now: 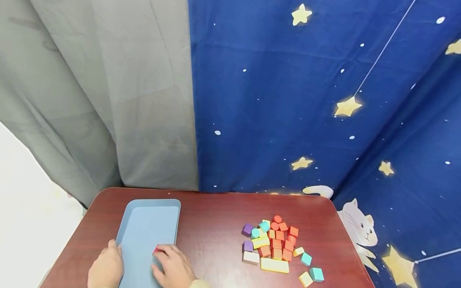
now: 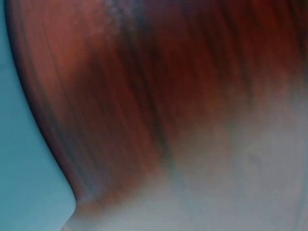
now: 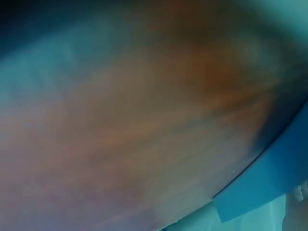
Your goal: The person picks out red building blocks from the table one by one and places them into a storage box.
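Note:
A shallow light-blue tray lies on the left part of the table in the head view. My left hand holds its left rim, fingertips at the edge. Over the tray's right side, near the rim, my right hand pinches a small red block between thumb and fingers; most of that block is hidden by the fingers. The tray wall fills the left edge of the left wrist view, and the right wrist view has a blue tray side at lower right, with much of the picture blurred.
Right of the tray, a group of toy blocks sits on the brown table: several red blocks, purple cubes, a long cream block, a white block and teal cubes. Curtains hang behind the table.

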The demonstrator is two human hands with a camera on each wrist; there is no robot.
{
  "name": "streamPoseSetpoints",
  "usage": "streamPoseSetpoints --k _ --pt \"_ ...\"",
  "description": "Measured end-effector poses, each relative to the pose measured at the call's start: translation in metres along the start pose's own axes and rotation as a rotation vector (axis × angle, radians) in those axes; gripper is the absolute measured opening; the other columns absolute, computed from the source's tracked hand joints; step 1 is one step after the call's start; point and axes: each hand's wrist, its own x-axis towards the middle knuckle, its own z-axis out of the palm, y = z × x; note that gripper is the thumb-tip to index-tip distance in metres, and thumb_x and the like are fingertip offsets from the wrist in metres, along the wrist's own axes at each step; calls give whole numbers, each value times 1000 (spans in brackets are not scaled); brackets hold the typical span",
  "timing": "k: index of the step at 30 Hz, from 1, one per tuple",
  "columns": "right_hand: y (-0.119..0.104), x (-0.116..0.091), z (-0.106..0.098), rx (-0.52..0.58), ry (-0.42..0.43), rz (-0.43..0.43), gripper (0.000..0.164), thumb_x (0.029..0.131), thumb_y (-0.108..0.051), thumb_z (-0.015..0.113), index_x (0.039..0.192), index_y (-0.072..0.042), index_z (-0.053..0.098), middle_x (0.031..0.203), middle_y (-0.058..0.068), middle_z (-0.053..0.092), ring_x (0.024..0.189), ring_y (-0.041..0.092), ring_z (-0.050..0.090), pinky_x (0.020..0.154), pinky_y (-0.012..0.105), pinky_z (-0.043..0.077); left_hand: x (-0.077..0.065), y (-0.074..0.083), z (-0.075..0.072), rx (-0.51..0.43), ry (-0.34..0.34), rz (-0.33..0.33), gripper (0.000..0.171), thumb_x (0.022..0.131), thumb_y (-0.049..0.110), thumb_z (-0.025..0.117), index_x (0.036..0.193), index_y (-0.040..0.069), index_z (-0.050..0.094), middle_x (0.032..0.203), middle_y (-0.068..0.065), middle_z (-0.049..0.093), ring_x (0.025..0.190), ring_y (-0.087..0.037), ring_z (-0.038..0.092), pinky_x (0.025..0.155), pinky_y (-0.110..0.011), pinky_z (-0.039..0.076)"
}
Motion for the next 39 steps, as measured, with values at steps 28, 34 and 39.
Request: streamPoseSetpoints --k 28,34,39 --pt "64 -137 -109 -22 165 451 24 72 -25 78 95 -24 71 98 -19 63 81 -2 63 70 10 44 1 -4 -3 -33 27 35 42 102 29 34 119 -10 35 90 -35 56 85 -56 58 63 -58 42" --pt "82 -154 -132 -26 221 533 24 70 -16 81 92 -20 71 95 -16 64 81 1 64 74 10 45 3 -8 -1 -31 20 39 43 102 30 34 117 -10 35 88 -35 56 83 -55 58 60 -57 42" --pt "100 -158 -153 -120 228 669 22 71 -21 82 90 -24 71 92 -17 64 79 5 66 68 20 49 5 -9 2 -29 13 43 44 102 31 34 116 -11 36 87 -34 56 82 -54 59 60 -56 42"
